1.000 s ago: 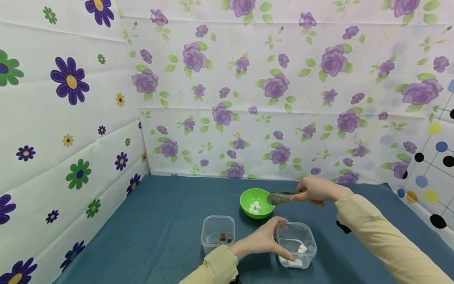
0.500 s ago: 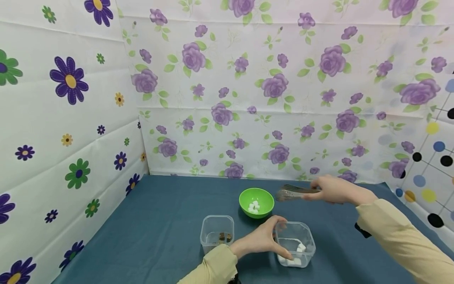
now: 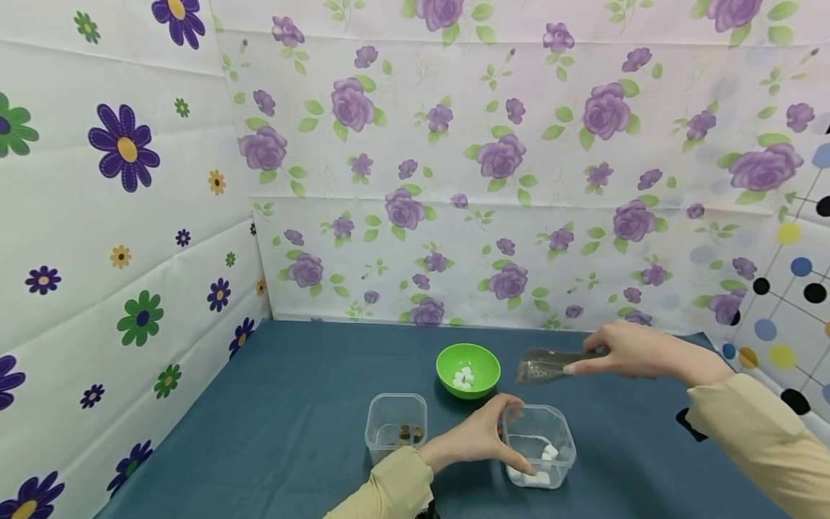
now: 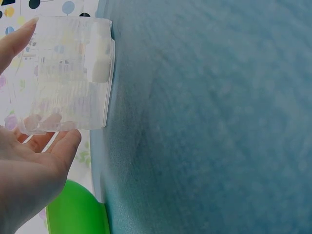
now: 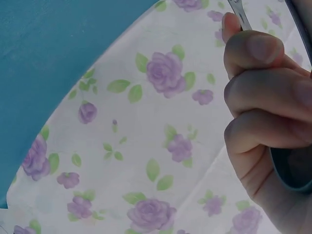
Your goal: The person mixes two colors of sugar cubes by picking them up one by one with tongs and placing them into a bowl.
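My left hand (image 3: 483,437) grips the left wall of a clear plastic tub (image 3: 541,447) that holds several white cubes (image 3: 542,461); in the left wrist view thumb and fingers wrap the tub (image 4: 68,73). My right hand (image 3: 625,351) holds metal tongs (image 3: 543,365) in the air, their tips to the right of a green bowl (image 3: 468,369) with several white cubes inside. In the right wrist view my curled fingers (image 5: 258,97) clasp the tongs' handle. I see nothing between the tongs' tips.
A second clear tub (image 3: 397,427) with a few brown bits stands left of my left hand. All sit on a teal cloth (image 3: 311,404). Flowered sheets wall in the back and left; a dotted sheet (image 3: 791,303) stands at the right.
My right hand has drawn the tongs rightward, from over the green bowl's rim to a spot well right of it. My left hand has stayed on the tub.
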Available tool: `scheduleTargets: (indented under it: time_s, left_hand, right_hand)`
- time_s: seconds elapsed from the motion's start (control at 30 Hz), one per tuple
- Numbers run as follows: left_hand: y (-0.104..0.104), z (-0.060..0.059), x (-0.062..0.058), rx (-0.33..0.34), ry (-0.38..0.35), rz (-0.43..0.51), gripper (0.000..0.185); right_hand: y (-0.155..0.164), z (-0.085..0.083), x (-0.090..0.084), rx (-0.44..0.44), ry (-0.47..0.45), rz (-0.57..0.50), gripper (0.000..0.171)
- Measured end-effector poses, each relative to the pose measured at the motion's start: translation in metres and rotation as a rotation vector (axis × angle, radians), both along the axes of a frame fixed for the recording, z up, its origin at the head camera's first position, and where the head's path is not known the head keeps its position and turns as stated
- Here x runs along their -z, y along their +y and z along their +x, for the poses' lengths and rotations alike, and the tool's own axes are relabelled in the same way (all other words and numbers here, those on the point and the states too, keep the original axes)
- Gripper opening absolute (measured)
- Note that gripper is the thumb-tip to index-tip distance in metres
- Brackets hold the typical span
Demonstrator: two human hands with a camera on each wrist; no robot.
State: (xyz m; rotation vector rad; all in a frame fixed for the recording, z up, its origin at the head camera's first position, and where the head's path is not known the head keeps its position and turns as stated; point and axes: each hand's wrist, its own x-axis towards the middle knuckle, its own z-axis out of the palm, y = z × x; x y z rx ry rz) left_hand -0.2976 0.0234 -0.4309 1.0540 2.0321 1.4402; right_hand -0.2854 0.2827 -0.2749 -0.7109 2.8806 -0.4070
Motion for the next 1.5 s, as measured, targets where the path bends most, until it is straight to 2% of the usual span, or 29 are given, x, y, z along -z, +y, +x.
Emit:
scheduleTargets:
  time_s: [0.2,0.5,0.8,1.03,1.3,1.5]
  left_hand:
    - [-0.001,0.001,0.000,-0.003,0.000,-0.001,0.068]
    - [0.000,0.002,-0.001,-0.027,-0.006,-0.026,0.071]
    - [0.000,0.002,-0.002,-0.020,0.030,-0.027,0.070]
    - [0.000,0.003,-0.004,-0.020,0.012,-0.016,0.070]
    - [0.000,0.004,-0.005,-0.015,0.020,-0.004,0.071]
    - [0.000,0.003,-0.004,-0.010,0.038,-0.014,0.071]
  right_hand:
    - [0.000,0.007,-0.004,-0.003,-0.055,0.006,0.036]
    - [-0.004,0.014,0.000,-0.092,-0.183,-0.004,0.032]
    - [-0.012,0.016,0.015,-0.089,-0.168,0.041,0.036]
    - [-0.024,0.020,0.026,-0.065,-0.148,0.089,0.035]
    - [-0.031,0.020,0.036,-0.150,-0.081,0.109,0.035]
    - [-0.035,0.021,0.043,-0.171,-0.065,0.121,0.039]
